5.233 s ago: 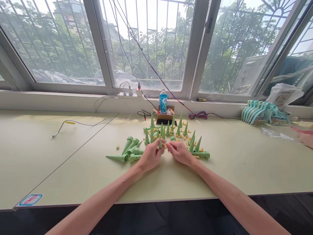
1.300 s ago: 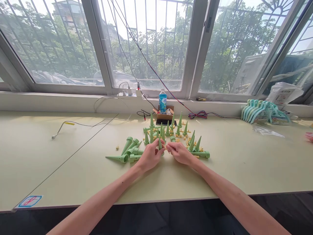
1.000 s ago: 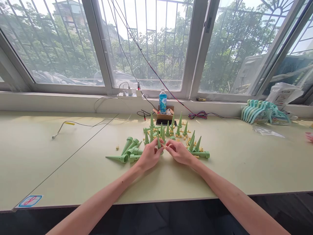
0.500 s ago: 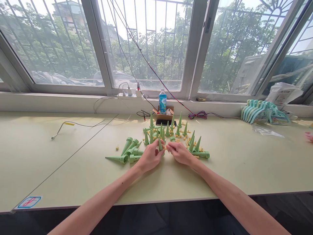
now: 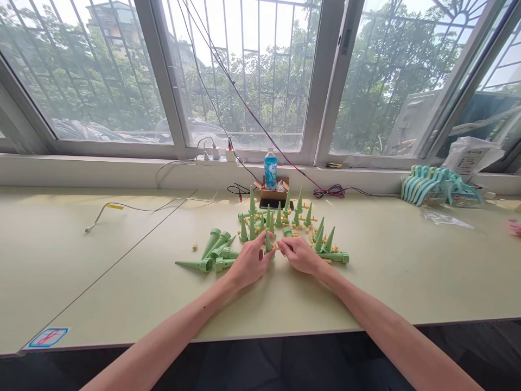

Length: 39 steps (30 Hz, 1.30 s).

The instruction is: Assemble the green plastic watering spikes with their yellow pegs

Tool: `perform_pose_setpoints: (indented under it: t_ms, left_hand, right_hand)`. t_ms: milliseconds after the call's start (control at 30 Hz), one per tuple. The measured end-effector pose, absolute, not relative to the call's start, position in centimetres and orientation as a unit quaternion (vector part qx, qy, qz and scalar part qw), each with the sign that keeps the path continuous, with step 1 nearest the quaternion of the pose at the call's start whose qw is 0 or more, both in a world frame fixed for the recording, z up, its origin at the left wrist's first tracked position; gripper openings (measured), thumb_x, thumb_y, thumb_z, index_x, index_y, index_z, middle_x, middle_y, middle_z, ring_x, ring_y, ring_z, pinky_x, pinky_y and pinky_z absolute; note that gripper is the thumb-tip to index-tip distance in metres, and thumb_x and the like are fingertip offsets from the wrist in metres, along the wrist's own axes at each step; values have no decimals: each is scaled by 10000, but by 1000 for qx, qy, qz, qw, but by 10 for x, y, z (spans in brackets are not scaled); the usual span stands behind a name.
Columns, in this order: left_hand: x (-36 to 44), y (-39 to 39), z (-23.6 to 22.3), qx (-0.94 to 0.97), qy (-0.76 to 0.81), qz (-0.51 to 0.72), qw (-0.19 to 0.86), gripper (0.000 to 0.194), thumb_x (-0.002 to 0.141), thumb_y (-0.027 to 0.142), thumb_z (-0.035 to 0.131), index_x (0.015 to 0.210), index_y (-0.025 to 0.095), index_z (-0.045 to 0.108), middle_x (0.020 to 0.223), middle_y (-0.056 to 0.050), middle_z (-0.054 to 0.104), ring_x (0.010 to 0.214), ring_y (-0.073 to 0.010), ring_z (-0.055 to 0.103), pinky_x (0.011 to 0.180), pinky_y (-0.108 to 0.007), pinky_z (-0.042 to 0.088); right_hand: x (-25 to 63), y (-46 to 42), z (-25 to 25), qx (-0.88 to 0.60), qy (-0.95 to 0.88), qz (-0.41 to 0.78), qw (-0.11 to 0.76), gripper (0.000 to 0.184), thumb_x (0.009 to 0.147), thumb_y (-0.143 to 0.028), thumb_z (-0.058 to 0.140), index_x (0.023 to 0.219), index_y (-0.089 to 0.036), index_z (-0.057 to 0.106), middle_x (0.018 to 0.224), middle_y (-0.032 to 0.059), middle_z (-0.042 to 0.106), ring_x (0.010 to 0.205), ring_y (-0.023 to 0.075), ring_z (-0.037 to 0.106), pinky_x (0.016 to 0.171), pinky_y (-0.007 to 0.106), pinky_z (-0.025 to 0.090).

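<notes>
My left hand [image 5: 253,260] is closed round a green plastic watering spike [image 5: 268,241], whose pointed end faces up. From the right, my right hand [image 5: 299,253] pinches a small yellow valve [image 5: 277,247] against the side of that spike, low down near its base. How deep the valve sits in the spike is hidden by the fingers. Beyond my hands several green spikes [image 5: 279,215] stand point up, with yellow valves among them. Left of my left hand lie loose green spikes [image 5: 199,265] on their sides, and one lone yellow valve [image 5: 195,247].
At the back a blue bottle [image 5: 271,169] stands in a small cardboard box [image 5: 273,194], behind a dark phone [image 5: 275,204]. Coiled wires [image 5: 330,191] lie by the wall. Teal hangers [image 5: 427,184] are stacked far right. A white cable [image 5: 134,205] crosses the table's left side.
The held spike has shifted very slightly right and stands a little more upright. Both hands keep their grip, and the things on the table lie as before.
</notes>
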<state>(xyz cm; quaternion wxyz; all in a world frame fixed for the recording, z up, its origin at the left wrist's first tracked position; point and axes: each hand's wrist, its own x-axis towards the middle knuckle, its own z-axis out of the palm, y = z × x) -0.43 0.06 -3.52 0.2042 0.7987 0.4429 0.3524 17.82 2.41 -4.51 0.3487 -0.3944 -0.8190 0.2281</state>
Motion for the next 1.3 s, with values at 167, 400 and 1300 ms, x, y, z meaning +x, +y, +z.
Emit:
perform_pose_setpoints:
  t_ms: [167,400,1300]
  left_hand:
    - [-4,1,-36,800,439,356,202,298,890,276,477,1178,199,477,595,77,455,443,-91,397,518,-224,360]
    - [-4,2,-38,798,437,358,211,220,882,310,500,1071,202,464,765,24,568,444,-77,418,507,-225,378]
    - [2,-15,-36,906,303,269,120,239,837,189,503,599,173,502,539,33,455,483,-83,354,519,-227,312]
  right_hand:
    - [176,26,-48,-409,-800,221,378,391,950,-329,399,590,-183,444,541,-21,446,525,110,378,544,252,287]
    - [176,19,-41,-395,-768,222,453,313,942,-455,441,797,-193,531,537,-53,388,497,111,332,509,250,274]
    - [123,52,47,-346,-807,45,477,239,971,-318,389,771,-195,431,695,2,489,596,124,420,601,246,326]
